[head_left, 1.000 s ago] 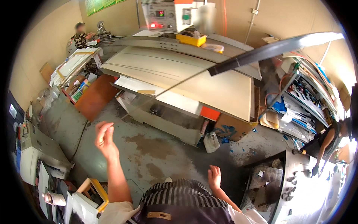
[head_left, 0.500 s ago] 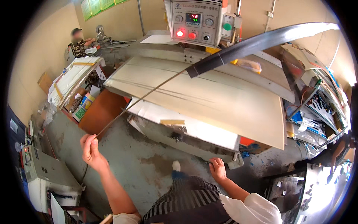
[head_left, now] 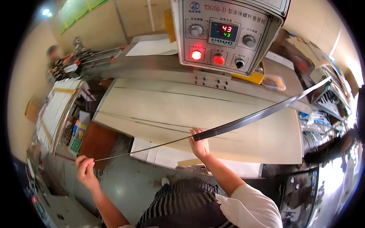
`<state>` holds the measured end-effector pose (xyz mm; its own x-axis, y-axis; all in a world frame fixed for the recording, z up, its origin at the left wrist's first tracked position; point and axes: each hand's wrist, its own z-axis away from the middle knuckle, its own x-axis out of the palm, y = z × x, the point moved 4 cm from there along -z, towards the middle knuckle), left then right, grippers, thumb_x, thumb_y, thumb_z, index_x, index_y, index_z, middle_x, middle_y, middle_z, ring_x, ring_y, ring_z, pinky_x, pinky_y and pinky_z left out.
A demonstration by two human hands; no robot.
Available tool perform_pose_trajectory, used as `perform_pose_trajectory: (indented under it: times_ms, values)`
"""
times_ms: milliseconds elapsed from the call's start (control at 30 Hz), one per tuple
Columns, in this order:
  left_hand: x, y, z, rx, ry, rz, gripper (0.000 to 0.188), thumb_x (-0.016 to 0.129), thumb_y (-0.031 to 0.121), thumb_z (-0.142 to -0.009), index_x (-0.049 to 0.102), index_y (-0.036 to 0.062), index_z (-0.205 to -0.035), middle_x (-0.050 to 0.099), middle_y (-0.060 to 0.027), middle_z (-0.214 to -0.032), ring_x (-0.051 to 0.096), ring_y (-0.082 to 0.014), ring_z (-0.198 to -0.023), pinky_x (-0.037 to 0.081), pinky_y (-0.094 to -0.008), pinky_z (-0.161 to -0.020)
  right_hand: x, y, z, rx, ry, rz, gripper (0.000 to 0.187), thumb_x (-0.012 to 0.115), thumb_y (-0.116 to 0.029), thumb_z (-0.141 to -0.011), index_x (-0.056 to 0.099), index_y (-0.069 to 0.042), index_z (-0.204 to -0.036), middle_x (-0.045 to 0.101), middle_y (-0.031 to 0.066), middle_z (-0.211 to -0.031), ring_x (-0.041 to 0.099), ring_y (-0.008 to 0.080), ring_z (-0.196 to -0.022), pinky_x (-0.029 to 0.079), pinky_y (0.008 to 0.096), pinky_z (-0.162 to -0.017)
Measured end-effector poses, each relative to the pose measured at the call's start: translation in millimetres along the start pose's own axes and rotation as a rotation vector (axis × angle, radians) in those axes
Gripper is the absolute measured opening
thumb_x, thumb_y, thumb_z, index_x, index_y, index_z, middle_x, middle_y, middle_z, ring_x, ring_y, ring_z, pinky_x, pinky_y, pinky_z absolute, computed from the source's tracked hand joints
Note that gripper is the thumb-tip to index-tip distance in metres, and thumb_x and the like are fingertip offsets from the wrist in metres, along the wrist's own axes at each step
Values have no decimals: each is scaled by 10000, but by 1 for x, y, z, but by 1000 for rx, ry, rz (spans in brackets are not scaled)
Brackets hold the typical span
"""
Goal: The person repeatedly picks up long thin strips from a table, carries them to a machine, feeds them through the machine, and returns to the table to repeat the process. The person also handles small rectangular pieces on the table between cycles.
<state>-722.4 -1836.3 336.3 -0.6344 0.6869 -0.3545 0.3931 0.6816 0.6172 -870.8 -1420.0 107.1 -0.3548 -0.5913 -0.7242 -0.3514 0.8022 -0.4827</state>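
My left hand [head_left: 86,173] pinches the end of a long thin metal rod [head_left: 148,147], off the near left side of the table. The rod slopes up rightward and carries a dark, glossy wrapped sheet [head_left: 247,121] on its far part, bowed in the fisheye view. My right hand [head_left: 200,147] is at the near end of this dark sheet, where the bare rod begins. Its fingers reach up behind the sheet and look curled round it, partly hidden. Below the rod lies the pale table top [head_left: 159,98] of a machine.
A grey control box [head_left: 230,36] with knobs, a lit display and a red lamp hangs over the table's far side. A cart with white sheets [head_left: 59,108] stands left. Shelves [head_left: 323,117] are at right. Another person [head_left: 57,64] works far left.
My right hand has come up from near my body to the dark sheet's near end. The rod and sheet have swung lower, across the table. My view has shifted closer to the control box.
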Motion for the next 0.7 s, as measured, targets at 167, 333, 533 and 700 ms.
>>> perform_pose_trajectory:
  times_ms: [167, 333, 533, 700]
  values:
    - [55, -74, -63, 19, -229, 28, 43, 702, 3, -837, 683, 18, -872, 555, -42, -955, 526, -167, -851, 432, -265, -728, 59, 26, -44, 149, 126, 203, 374, 609, -165, -861, 573, -3, -1196, 533, 187, -1315, 455, 379, -1283, 340, 513, -1105]
    - [118, -166, -110, 75, -435, -23, 50, 700, 7, -842, 692, 42, -878, 573, -31, -965, 538, -196, -924, 454, -313, -792, 73, 29, -43, 235, 28, 276, 414, 628, -192, -849, 569, -14, -1218, 528, 162, -1345, 460, 347, -1304, 345, 501, -1113]
    - [211, -242, -138, -12, -641, 91, 11, 697, 36, -837, 694, 36, -848, 579, -31, -899, 542, -192, -888, 429, -318, -809, 61, 18, -42, 269, 37, 355, 294, 583, -186, -902, 642, -11, -1131, 586, 139, -1315, 482, 318, -1304, 371, 428, -1120]
    - [289, -287, -156, 17, -685, 219, 21, 670, 9, -847, 690, 14, -850, 589, -42, -856, 568, -179, -814, 452, -303, -754, 61, 14, -44, 270, 1, 397, 333, 538, -183, -927, 604, -26, -1213, 548, 128, -1379, 452, 302, -1341, 366, 423, -1118]
